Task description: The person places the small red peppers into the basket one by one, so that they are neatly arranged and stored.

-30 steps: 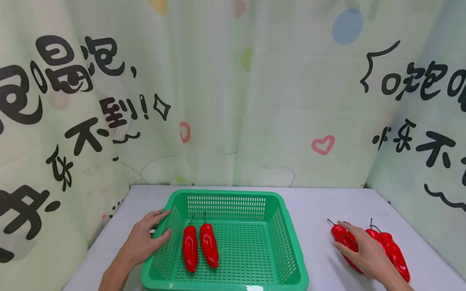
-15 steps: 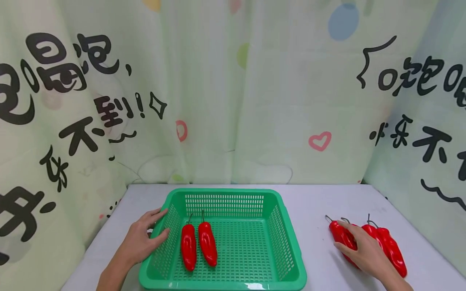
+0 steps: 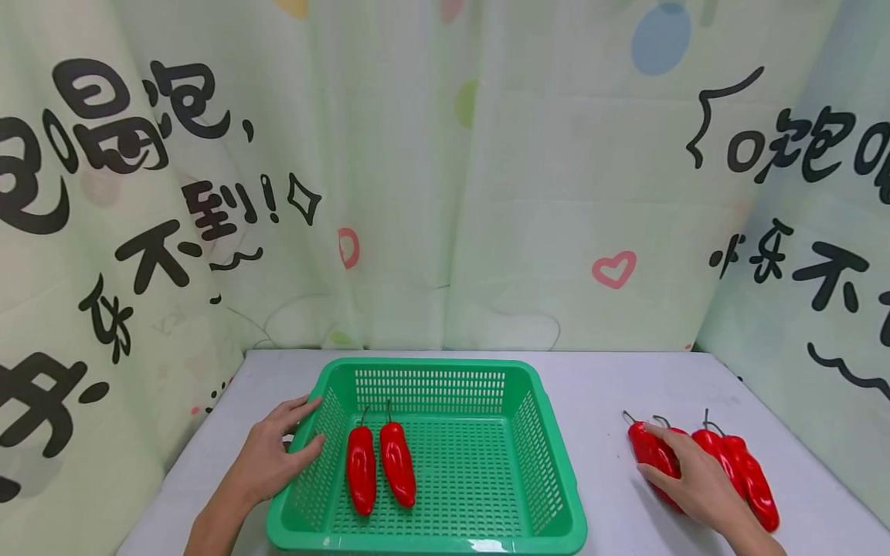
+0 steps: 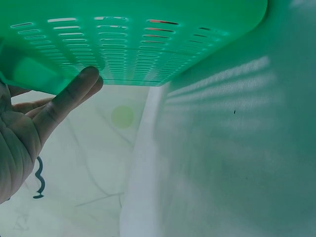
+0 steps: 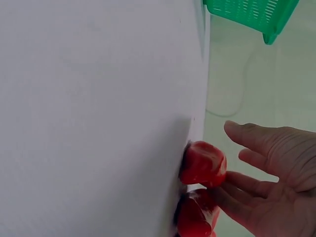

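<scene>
A green plastic basket (image 3: 459,533) stands on the white table, with two red chili peppers (image 3: 361,471) lying side by side in its left half. My left hand (image 3: 274,452) rests at the basket's left side, its extended thumb and fingers touching the wall; the left wrist view shows a straight digit (image 4: 69,101) against the slotted outside. To the right of the basket, my right hand (image 3: 695,483) is over several red chili peppers (image 3: 650,448). In the right wrist view, its fingers touch the nearest pepper (image 5: 202,165) while the thumb (image 5: 249,134) stays apart from it.
Another pepper (image 3: 754,483) lies along the right hand's outer side. Pale curtains (image 3: 528,193) with printed characters and shapes hang behind and on both sides of the white table (image 3: 612,386).
The head view has shifted slightly. Both hands, the basket and the peppers stay essentially where they were.
</scene>
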Tool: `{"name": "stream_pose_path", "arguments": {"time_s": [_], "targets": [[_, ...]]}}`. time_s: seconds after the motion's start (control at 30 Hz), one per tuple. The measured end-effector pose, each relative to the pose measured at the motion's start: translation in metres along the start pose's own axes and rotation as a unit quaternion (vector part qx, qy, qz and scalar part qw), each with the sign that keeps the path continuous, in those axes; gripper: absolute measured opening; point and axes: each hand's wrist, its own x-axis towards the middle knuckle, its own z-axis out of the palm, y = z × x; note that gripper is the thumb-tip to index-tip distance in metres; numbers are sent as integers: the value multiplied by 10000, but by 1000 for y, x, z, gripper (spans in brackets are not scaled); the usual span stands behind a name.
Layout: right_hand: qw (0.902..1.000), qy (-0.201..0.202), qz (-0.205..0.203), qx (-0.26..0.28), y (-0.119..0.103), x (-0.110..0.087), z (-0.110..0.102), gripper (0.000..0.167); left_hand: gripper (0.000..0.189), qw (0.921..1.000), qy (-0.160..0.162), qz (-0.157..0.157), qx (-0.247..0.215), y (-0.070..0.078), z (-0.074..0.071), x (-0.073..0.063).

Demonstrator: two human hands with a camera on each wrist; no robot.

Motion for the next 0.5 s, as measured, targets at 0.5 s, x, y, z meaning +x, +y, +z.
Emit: {"name": "stream_pose_path", "arguments": {"time_s": [0.5], "targets": [[9997,-130,150,126,1,1,5,85,54,10000,10,71,16,0,0,0]]}}
